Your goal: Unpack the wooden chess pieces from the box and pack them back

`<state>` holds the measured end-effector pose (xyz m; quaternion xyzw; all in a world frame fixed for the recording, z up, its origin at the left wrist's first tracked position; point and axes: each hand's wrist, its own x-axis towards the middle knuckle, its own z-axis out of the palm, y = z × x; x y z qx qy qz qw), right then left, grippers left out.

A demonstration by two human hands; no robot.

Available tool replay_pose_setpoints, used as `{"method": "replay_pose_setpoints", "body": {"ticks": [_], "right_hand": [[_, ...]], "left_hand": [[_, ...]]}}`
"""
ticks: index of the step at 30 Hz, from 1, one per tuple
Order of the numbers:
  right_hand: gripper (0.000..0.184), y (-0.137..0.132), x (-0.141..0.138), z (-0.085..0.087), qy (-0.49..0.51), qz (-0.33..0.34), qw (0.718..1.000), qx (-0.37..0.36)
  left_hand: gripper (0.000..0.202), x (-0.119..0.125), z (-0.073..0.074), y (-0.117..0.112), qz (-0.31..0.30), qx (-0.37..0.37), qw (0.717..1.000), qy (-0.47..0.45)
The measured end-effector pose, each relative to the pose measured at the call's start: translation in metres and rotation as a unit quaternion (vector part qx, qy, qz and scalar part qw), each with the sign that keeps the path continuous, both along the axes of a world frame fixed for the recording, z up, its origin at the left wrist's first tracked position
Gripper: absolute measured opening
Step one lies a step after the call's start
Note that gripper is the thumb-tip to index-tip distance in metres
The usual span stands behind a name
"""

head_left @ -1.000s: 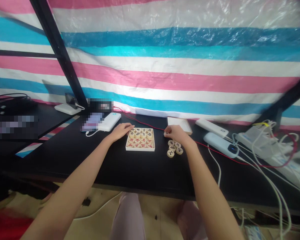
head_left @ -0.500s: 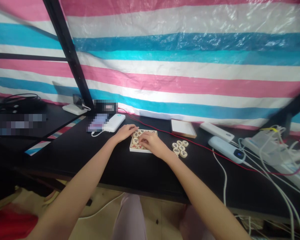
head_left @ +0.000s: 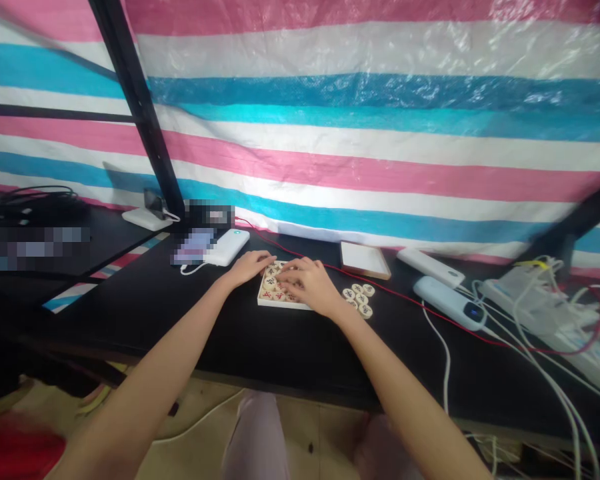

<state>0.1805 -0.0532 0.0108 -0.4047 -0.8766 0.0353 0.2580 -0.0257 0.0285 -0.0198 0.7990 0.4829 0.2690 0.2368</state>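
A shallow white box (head_left: pixel 285 303) on the black table holds round Chinese chess pieces (head_left: pixel 270 283), marked in red and dark characters. My left hand (head_left: pixel 251 267) rests by the box's back left corner, fingers stretched out and holding nothing. Over the right part of the box is my right hand (head_left: pixel 311 285), its fingers apart and low above the pieces; whether the fingertips touch them I cannot tell. It hides much of that side. Several loose Chinese chess pieces (head_left: pixel 362 299) with dark characters lie in a cluster to the right of the box.
Behind the loose pieces lies a box lid (head_left: pixel 365 259). A red cable (head_left: pixel 397 289) crosses the table behind the box. On the right are a light blue power bank (head_left: pixel 447 301), a white one (head_left: pixel 430 267) and tangled cables. Another white power bank (head_left: pixel 229 247) lies at left.
My right hand has shifted slightly right and back over the box, and its fingers have spread from a closer pinch. My left hand stays by the corner. The view has shifted slightly.
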Motion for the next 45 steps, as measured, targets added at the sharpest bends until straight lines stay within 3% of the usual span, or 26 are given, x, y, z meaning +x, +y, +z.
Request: {"method": "replay_pose_setpoints", "body": {"ticks": [6,9,12,17,23,30,36,40,45], "right_hand": [[0.027,0.012,0.072,0.019,0.044,-0.086,0.974,-0.205],[0.039,0.014,0.112,0.018,-0.020,-0.166,0.948,-0.273],[0.042,0.015,0.130,0.014,-0.035,-0.186,0.930,-0.314],[0.025,0.017,0.114,0.007,-0.007,-0.189,0.935,-0.300],[0.015,0.015,0.080,0.004,-0.020,-0.136,0.968,-0.208],[0.029,0.016,0.073,0.000,0.009,-0.067,0.958,-0.280],[0.015,0.023,0.072,-0.013,0.004,-0.109,0.978,-0.178],[0.014,0.023,0.074,-0.009,0.023,-0.138,0.983,-0.117],[0.023,0.015,0.055,0.001,0.111,-0.049,0.989,-0.079]], "left_hand": [[0.041,0.001,0.003,-0.002,0.009,-0.019,1.000,0.002],[0.040,0.002,0.005,-0.003,0.013,-0.019,1.000,0.004],[0.042,0.002,0.005,-0.004,0.016,-0.015,1.000,0.003],[0.044,0.002,0.003,-0.001,0.010,-0.014,1.000,-0.004],[0.045,0.001,0.002,0.000,0.005,-0.013,1.000,-0.005],[0.044,0.002,0.001,0.000,0.008,-0.011,1.000,-0.003],[0.042,0.002,0.001,0.001,0.011,-0.006,1.000,0.005],[0.041,0.002,0.002,0.000,0.007,-0.013,1.000,0.006],[0.042,0.002,0.002,-0.001,0.012,-0.010,1.000,0.010]]}}
